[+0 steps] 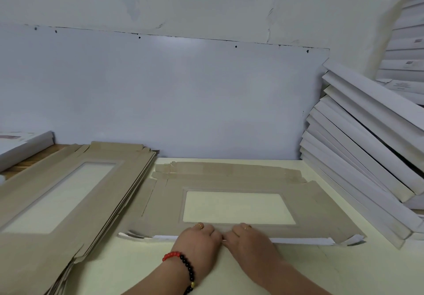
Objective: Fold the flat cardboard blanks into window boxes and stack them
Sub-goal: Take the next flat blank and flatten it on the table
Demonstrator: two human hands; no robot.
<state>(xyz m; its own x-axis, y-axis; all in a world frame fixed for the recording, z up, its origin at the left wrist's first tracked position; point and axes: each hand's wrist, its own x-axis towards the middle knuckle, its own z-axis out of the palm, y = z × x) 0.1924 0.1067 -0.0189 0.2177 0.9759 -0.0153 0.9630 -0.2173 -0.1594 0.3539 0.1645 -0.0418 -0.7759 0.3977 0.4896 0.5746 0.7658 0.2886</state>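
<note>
Now | flat brown cardboard blank with a rectangular window (229, 203) lies on the pale table (128, 265) | left hand (197, 242) and right hand (249, 240), side by side, grip its near edge with curled fingers | brown blank pile (68, 187) left | white folded-box stack (362, 161) right

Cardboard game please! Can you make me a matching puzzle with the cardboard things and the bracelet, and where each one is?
Things:
1. blank being folded
2. pile of flat blanks
3. stack of white boxes
4. bead bracelet

Places:
A. leaning at the right, by the wall
B. on the left wrist
C. middle of the table, under both hands
D. left side of the table

Pairs: 1-C, 2-D, 3-A, 4-B
</note>
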